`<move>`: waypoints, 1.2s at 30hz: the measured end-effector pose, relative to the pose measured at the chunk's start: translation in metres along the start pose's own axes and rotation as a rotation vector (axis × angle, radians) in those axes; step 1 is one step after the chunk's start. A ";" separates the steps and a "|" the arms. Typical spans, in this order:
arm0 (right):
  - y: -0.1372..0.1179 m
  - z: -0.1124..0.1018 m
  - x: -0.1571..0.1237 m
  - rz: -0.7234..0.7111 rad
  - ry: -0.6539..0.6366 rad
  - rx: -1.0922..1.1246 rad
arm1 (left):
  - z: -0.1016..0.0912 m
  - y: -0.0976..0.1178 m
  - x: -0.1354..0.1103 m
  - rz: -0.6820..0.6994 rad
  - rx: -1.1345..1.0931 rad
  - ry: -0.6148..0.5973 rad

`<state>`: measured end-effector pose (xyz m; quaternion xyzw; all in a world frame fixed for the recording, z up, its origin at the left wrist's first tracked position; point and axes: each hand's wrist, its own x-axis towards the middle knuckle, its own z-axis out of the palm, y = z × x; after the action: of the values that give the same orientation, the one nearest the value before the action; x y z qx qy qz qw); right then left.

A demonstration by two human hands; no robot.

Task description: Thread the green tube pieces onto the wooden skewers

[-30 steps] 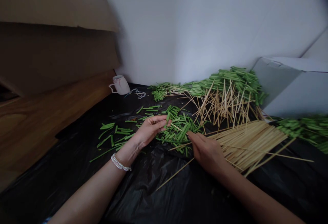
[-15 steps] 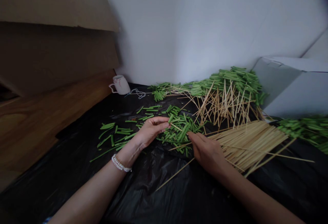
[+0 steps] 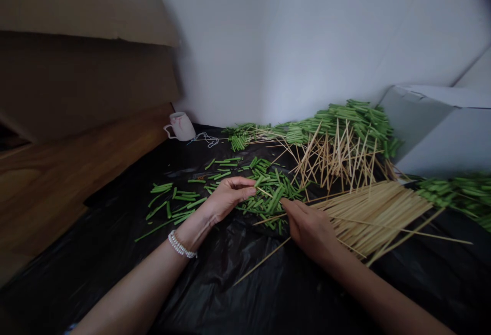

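Note:
My left hand (image 3: pixel 232 197), with a white beaded bracelet (image 3: pixel 181 245) at its wrist, pinches a short cut piece of green stem (image 3: pixel 259 181) between thumb and fingertips. In my right hand (image 3: pixel 309 222) is a thin wooden skewer (image 3: pixel 266 193), gripped near the fingertips and pointing left. Its tip meets the green piece at my left fingers; how deep it goes in I cannot tell. Beneath both hands lies a loose heap of cut green stems (image 3: pixel 276 204). Bare skewers (image 3: pixel 378 215) are piled beside my right hand.
Skewers threaded with green pieces (image 3: pixel 356 120) are stacked along the wall, with more green pieces (image 3: pixel 460 192) at far right. A white mug (image 3: pixel 181 127) stands near tangled string (image 3: pixel 209 139). Cardboard (image 3: pixel 88 74) rises at left, a white box (image 3: pixel 441 125) at right. Black plastic sheeting (image 3: pixel 215 294) covers the surface.
My left hand has shifted very slightly downward, still pinching the green piece. The right hand and skewer look almost unchanged.

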<state>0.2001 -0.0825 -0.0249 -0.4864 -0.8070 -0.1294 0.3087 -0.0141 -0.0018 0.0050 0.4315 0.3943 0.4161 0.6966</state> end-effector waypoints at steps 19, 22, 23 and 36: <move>-0.003 -0.001 0.000 0.020 -0.031 0.090 | 0.005 -0.006 -0.003 -0.058 0.042 -0.055; -0.004 0.000 -0.001 0.026 -0.045 0.072 | 0.006 -0.006 -0.003 -0.048 0.065 -0.073; -0.004 0.000 -0.001 0.031 -0.044 0.066 | 0.006 -0.006 -0.003 -0.048 0.068 -0.074; -0.007 -0.003 0.002 0.010 -0.064 0.068 | 0.012 -0.015 -0.008 0.009 0.237 -0.164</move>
<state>0.1949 -0.0863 -0.0204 -0.4835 -0.8181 -0.0845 0.2997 -0.0020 -0.0168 -0.0039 0.5449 0.3805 0.3333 0.6687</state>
